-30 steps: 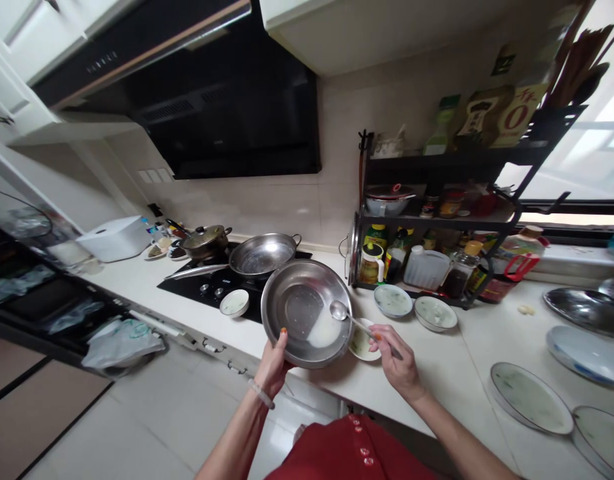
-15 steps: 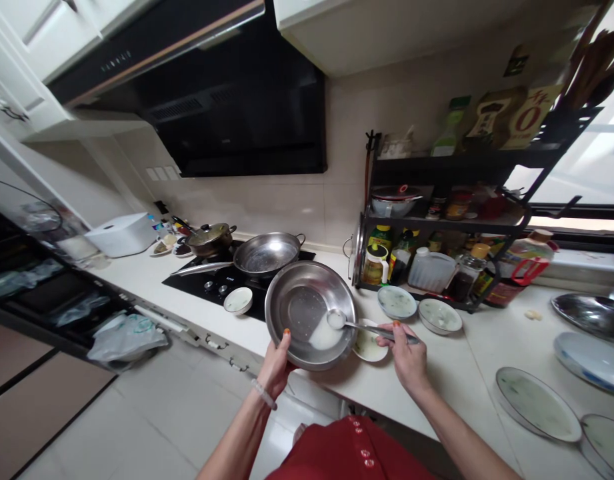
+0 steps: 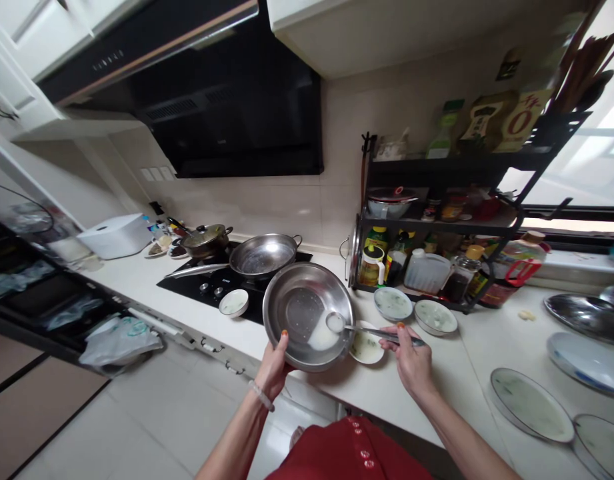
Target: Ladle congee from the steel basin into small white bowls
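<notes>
My left hand (image 3: 275,363) grips the near rim of a steel mixing bowl (image 3: 294,303), thumb inside, and the bowl tilts to the right. A pool of milky white liquid (image 3: 323,335) has gathered at its lower right side. My right hand (image 3: 411,353) is closed around the handle of a metal ladle (image 3: 371,329), whose small round head rests in that liquid. Partly hidden behind the bowl's right edge is a plate (image 3: 367,345) of pale liquid with green bits. Just beyond stand a bowl (image 3: 393,304) and another bowl (image 3: 436,317) with similar liquid.
On the black stove (image 3: 187,287) sit a steel wok (image 3: 264,255) and a lidded pot (image 3: 205,241), with a small filled bowl (image 3: 233,303) in front. A black rack (image 3: 437,227) of bottles stands behind. At right are a filled dish (image 3: 531,405) and an oval plate (image 3: 589,360).
The view has shifted slightly. Both hands keep their hold on the mixing bowl and the ladle, and the ladle head has barely moved within the liquid.
</notes>
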Demonstrator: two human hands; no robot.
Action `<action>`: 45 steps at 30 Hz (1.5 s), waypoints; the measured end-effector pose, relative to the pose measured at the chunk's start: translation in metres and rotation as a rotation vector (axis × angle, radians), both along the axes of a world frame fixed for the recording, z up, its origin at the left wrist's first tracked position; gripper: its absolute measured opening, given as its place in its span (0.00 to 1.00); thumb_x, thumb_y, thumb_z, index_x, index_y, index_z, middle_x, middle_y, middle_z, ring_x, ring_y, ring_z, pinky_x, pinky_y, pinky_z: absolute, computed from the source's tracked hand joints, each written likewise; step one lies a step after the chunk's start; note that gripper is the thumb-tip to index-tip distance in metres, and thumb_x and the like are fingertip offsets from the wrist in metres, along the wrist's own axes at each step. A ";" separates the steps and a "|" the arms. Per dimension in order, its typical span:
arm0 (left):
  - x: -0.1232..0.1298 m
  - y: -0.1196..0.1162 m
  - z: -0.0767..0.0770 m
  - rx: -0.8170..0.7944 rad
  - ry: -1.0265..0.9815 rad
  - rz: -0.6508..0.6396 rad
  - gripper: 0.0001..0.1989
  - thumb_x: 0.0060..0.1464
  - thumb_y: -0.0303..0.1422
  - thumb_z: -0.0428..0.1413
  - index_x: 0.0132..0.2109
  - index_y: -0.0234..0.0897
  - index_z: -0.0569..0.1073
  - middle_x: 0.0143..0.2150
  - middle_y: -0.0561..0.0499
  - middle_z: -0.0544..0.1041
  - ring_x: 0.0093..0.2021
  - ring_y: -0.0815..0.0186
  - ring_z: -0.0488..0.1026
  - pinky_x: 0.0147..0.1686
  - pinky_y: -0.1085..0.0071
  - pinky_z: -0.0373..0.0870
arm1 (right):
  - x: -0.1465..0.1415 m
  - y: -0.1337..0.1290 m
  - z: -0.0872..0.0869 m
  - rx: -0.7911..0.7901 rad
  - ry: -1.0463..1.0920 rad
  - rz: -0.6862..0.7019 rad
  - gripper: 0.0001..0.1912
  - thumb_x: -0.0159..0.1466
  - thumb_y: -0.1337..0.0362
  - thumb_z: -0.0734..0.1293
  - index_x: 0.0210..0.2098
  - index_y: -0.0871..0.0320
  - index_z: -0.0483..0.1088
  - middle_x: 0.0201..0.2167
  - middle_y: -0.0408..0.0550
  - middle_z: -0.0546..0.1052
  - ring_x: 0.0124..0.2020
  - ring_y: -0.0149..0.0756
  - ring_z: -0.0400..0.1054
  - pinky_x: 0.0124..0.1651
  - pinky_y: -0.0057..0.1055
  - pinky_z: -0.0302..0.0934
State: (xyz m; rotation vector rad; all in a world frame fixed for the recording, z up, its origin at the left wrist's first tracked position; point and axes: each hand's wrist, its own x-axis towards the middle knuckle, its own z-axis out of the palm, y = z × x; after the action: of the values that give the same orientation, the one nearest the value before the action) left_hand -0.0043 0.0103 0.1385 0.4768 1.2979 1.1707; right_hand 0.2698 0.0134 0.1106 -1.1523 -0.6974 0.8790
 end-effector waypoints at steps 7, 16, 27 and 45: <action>0.004 0.002 0.005 -0.003 -0.006 0.001 0.16 0.58 0.37 0.54 0.50 0.33 0.68 0.40 0.41 0.79 0.36 0.62 0.78 0.34 0.66 0.76 | 0.005 -0.001 0.001 -0.021 -0.006 0.003 0.21 0.57 0.47 0.67 0.30 0.61 0.72 0.27 0.50 0.78 0.21 0.34 0.70 0.27 0.31 0.68; 0.003 0.008 -0.002 0.007 -0.006 -0.020 0.17 0.57 0.38 0.55 0.51 0.34 0.67 0.41 0.40 0.79 0.39 0.61 0.78 0.34 0.66 0.76 | 0.006 -0.003 0.006 -0.044 -0.006 0.005 0.21 0.56 0.46 0.67 0.29 0.59 0.71 0.28 0.50 0.79 0.22 0.35 0.70 0.27 0.32 0.67; -0.001 0.020 -0.007 -0.002 -0.007 -0.019 0.21 0.54 0.39 0.57 0.53 0.36 0.67 0.43 0.41 0.79 0.35 0.63 0.78 0.33 0.68 0.74 | 0.003 -0.007 0.012 -0.066 -0.013 -0.058 0.20 0.56 0.46 0.67 0.29 0.59 0.72 0.30 0.52 0.79 0.21 0.35 0.70 0.28 0.33 0.68; -0.011 0.029 -0.014 -0.045 -0.050 -0.099 0.24 0.53 0.40 0.58 0.54 0.35 0.66 0.46 0.39 0.78 0.41 0.59 0.77 0.35 0.69 0.74 | -0.016 -0.019 0.022 -0.111 0.014 -0.156 0.20 0.54 0.46 0.69 0.27 0.59 0.72 0.30 0.52 0.79 0.22 0.37 0.70 0.27 0.34 0.68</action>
State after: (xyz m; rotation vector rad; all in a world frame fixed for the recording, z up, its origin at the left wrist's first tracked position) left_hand -0.0148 0.0393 0.1243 0.4706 1.2413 1.0624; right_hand 0.2540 -0.0059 0.1326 -1.2810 -0.5450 0.8009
